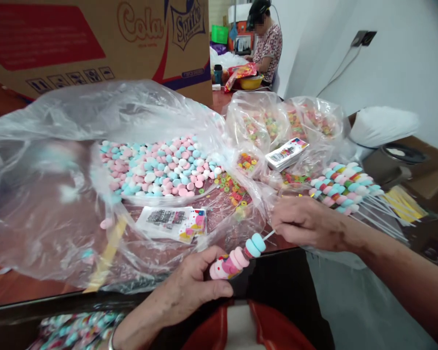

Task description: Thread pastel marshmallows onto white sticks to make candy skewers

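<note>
My left hand (190,284) is closed round the lower end of a candy skewer (237,256), a white stick threaded with pink, white and blue marshmallow discs. My right hand (302,222) pinches the bare white stick end poking out past the blue disc. Both hands hover at the near edge of the table (29,287). Behind them lies a big open plastic bag (58,194) with a heap of pink, blue and white marshmallow discs (156,167). Small coloured ring candies (233,187) lie scattered next to the heap.
Finished skewers (343,189) are piled at the right with sticks pointing right. Printed label cards (173,221) and a card stack (286,153) lie on the table. A large cardboard box (95,43) stands behind. Another person (266,43) sits working far back.
</note>
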The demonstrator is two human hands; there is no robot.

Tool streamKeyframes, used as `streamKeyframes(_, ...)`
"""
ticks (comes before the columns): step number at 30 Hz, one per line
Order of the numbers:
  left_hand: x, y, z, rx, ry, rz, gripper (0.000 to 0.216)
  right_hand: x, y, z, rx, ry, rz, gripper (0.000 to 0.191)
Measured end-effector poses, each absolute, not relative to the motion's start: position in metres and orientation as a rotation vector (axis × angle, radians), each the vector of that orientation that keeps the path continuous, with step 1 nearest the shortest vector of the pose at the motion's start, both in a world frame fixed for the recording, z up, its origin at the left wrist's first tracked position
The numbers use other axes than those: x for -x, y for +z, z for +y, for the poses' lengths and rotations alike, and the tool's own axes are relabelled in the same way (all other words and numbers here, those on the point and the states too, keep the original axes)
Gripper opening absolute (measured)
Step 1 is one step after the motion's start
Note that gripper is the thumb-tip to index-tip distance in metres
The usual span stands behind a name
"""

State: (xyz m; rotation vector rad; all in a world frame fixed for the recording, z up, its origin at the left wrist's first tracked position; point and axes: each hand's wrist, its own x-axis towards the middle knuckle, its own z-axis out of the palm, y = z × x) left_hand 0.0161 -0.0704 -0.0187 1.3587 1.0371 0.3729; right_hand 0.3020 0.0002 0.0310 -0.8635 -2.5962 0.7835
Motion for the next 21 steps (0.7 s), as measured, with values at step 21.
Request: streamKeyframes(21, -0.014, -0.024, -0.055, -2.108, 0.553, 1.345, 0.023, -0.289, 0.025, -0.004, 0.848, 0.516, -2.557, 0.022)
